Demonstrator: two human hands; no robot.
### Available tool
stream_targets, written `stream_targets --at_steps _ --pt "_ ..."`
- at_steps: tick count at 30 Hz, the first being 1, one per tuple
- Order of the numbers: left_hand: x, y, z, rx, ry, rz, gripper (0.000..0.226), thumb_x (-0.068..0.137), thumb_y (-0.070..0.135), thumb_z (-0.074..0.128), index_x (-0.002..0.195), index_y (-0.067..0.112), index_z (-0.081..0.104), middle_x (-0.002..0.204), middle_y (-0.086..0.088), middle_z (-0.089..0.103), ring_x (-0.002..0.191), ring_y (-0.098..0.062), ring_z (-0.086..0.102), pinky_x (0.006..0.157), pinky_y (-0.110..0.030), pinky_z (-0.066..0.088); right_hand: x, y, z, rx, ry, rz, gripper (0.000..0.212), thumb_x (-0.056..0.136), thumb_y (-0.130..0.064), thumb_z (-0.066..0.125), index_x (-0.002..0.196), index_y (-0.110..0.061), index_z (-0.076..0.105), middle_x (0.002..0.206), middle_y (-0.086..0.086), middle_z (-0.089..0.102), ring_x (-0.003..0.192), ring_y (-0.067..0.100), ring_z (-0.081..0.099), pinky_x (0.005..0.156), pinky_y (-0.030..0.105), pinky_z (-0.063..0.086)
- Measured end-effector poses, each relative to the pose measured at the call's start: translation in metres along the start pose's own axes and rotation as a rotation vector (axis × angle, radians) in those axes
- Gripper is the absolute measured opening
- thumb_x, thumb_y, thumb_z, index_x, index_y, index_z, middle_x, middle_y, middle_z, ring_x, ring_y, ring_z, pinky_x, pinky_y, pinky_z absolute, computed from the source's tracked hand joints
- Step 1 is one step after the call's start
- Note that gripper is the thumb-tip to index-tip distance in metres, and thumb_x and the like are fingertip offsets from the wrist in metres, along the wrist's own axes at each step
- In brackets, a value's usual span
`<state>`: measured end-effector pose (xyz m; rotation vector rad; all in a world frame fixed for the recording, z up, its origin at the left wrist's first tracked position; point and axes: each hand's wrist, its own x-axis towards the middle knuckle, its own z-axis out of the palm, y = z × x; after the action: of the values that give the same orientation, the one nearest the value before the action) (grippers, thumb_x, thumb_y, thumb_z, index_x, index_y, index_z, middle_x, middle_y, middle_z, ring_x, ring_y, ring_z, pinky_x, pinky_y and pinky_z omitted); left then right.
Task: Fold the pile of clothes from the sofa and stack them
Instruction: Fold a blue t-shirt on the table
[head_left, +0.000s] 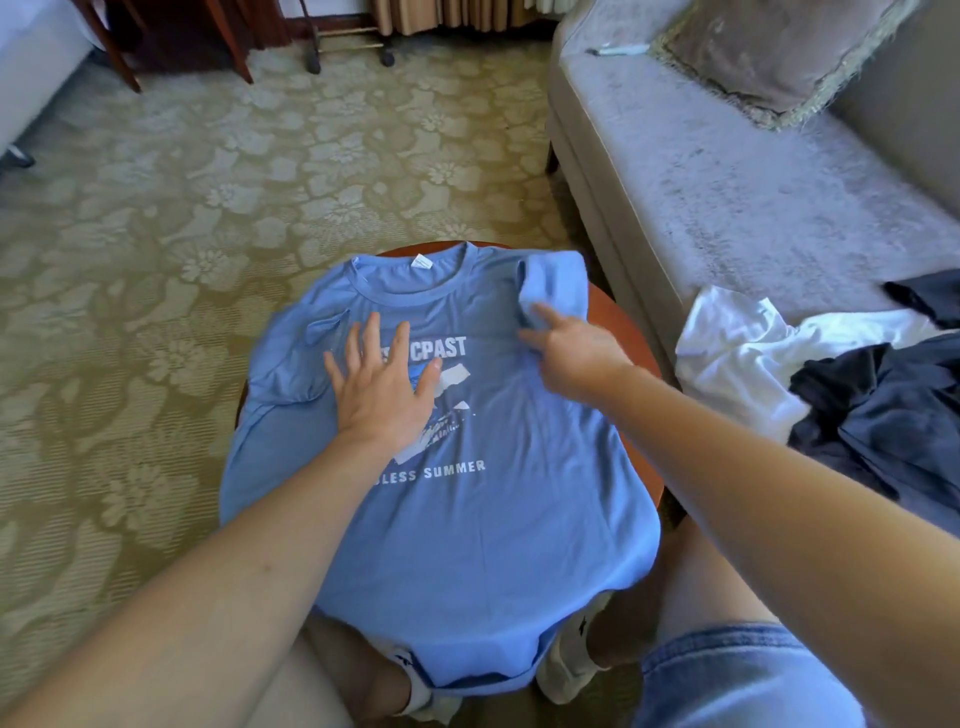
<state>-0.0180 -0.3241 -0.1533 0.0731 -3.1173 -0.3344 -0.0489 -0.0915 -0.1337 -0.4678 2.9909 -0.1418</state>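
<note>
A light blue T-shirt (498, 525) with white lettering lies face up over a small round wooden table (621, 317), its hem hanging off the near edge. My left hand (382, 387) presses flat on the chest print with fingers spread. My right hand (569, 351) pinches the shirt's right sleeve (550, 286), which is folded inward over the shoulder. The left sleeve lies folded inward too. On the sofa to the right sits the pile: a crumpled white garment (737, 353) and dark navy clothes (883, 410).
The grey sofa (727, 197) runs along the right, with a fringed cushion (769, 52) and a pen-like object (618, 50) at its far end. Patterned carpet (208, 208) covers the floor to the left and ahead. Chair legs and a wheeled rack stand at the back.
</note>
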Motion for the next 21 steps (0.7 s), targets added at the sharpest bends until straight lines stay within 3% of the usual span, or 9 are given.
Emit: stream_targets --at_steps 2,4,6,7,9,17,21 --pt "-0.006 -0.019 -0.005 0.021 -0.008 -0.055 0.068 0.097 0.06 0.027 0.154 0.025 0.015 0.162 -0.005 -0.003 0.149 -0.026 -0.007 0.116 -0.057 -0.004 -0.009 -0.019 0.013 0.124 0.067 -0.083 0.025 0.089 -0.014 0.048 0.109 -0.015 0.061 0.129 0.008 0.052 0.112 0.034 0.055 0.07 0.034 0.038" --pt "-0.013 -0.041 -0.004 0.062 -0.044 -0.119 0.072 0.096 0.062 0.027 0.155 0.026 0.01 0.162 -0.005 -0.006 0.149 -0.028 -0.008 0.117 -0.057 -0.003 -0.015 -0.028 0.023 0.164 0.162 0.02 0.03 0.093 -0.02 0.048 0.12 -0.013 0.058 0.131 0.011 0.052 0.12 0.036 0.049 0.081 0.036 0.039" --pt "-0.021 -0.061 0.002 0.103 -0.095 -0.19 0.076 0.094 0.065 0.026 0.155 0.026 0.006 0.162 -0.005 -0.008 0.148 -0.029 -0.009 0.117 -0.058 -0.002 -0.02 -0.028 0.033 0.107 0.064 0.213 0.055 0.098 -0.038 0.043 0.148 -0.016 0.033 0.155 0.013 0.025 0.141 0.035 0.023 0.109 0.046 0.027" --pt "-0.024 -0.069 0.006 0.11 -0.116 -0.224 0.078 0.093 0.067 0.025 0.156 0.026 0.004 0.162 -0.006 -0.009 0.148 -0.029 -0.009 0.117 -0.059 -0.002 -0.023 -0.027 0.04 0.092 -0.01 0.289 0.064 0.099 -0.049 0.037 0.153 -0.02 0.019 0.16 0.011 0.01 0.147 0.033 0.009 0.115 0.049 0.015" --pt "-0.027 -0.074 0.013 0.092 -0.141 -0.266 0.08 0.091 0.07 0.02 0.156 0.026 0.003 0.162 -0.007 -0.01 0.148 -0.029 -0.011 0.116 -0.06 -0.003 -0.028 -0.023 0.054 0.081 -0.066 0.354 0.072 0.096 -0.063 0.023 0.155 -0.024 0.008 0.162 0.008 -0.001 0.149 0.029 -0.005 0.118 0.052 0.004" --pt "0.016 -0.054 0.024 0.055 -0.114 -0.216 0.078 0.091 0.071 0.019 0.155 0.029 0.005 0.163 -0.006 -0.009 0.148 -0.028 -0.013 0.115 -0.061 -0.007 -0.003 0.016 0.058 0.032 0.003 0.418 0.073 0.093 -0.069 0.014 0.154 -0.029 0.01 0.163 0.002 0.001 0.15 0.022 -0.005 0.118 0.054 0.001" --pt "0.034 -0.051 0.023 -0.024 -0.06 -0.086 0.08 0.088 0.07 0.038 0.153 0.028 0.018 0.163 -0.004 0.001 0.149 -0.023 -0.008 0.115 -0.058 -0.006 0.015 0.034 0.052 0.059 -0.046 0.452 0.075 0.092 -0.07 0.018 0.154 -0.03 0.007 0.163 0.0 -0.003 0.149 0.021 -0.008 0.118 0.056 -0.001"
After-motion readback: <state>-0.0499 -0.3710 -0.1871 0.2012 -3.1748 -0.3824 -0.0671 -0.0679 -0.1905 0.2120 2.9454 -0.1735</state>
